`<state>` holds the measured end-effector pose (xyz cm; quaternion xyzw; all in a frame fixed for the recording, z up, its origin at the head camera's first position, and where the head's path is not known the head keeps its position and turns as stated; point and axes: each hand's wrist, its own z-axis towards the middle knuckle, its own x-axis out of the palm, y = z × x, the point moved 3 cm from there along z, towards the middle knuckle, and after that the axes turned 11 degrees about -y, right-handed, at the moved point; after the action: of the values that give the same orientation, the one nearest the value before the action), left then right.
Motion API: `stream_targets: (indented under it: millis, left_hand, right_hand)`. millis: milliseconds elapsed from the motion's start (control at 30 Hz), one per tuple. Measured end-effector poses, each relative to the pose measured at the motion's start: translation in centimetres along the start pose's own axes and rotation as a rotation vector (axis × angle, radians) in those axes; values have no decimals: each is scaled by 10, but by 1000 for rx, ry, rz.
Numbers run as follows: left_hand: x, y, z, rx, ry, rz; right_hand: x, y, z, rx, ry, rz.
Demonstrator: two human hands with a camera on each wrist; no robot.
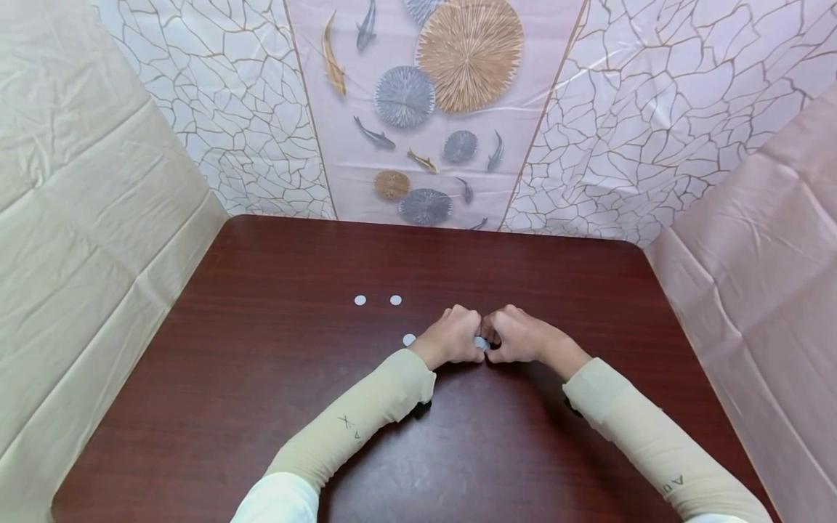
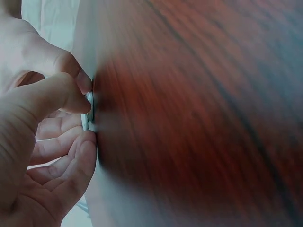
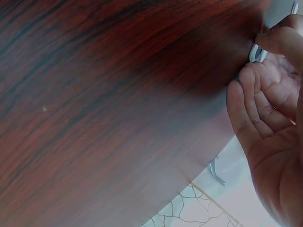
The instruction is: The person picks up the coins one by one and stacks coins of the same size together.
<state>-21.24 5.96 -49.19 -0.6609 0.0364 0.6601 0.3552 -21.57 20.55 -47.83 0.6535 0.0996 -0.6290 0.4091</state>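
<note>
Both hands meet at the middle right of the table, around a small white disc (image 1: 482,343). My left hand (image 1: 454,335) holds the disc between thumb and fingers. From the other side, my right hand (image 1: 524,337) pinches it too, its fingertips close to the left ones. Edge-on in the left wrist view, the disc (image 2: 90,106) is thin and partly covered by the thumb. The right wrist view shows the disc (image 3: 257,53) with a dark line between pale layers; whether it is one piece or two stacked, I cannot tell.
Two white discs, a left one (image 1: 360,300) and a right one (image 1: 395,300), lie flat farther back on the dark wooden table (image 1: 294,269). Another white disc (image 1: 409,339) lies beside my left wrist. Patterned cloth (image 1: 242,109) hangs behind the table.
</note>
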Motion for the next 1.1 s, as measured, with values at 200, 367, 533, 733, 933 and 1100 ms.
stream_targets:
  millis: [200, 367, 533, 733, 933, 1100]
  left_hand:
    - [2, -1, 1, 12, -17, 32]
    - [1, -2, 1, 14, -33, 37]
    - [0, -3, 0, 11, -37, 25]
    - [-2, -2, -2, 9, -29, 23]
    - [-2, 0, -5, 12, -18, -5]
    - [-2, 0, -5, 9, -16, -8]
  right_hand:
    - [-1, 0, -1, -4, -13, 24]
    - [-3, 0, -1, 3, -6, 29]
    - [-3, 0, -1, 20, 10, 43]
    - [-3, -1, -3, 38, 18, 40]
    - [-3, 0, -5, 38, 17, 30]
    - [-4, 0, -6, 41, 20, 16]
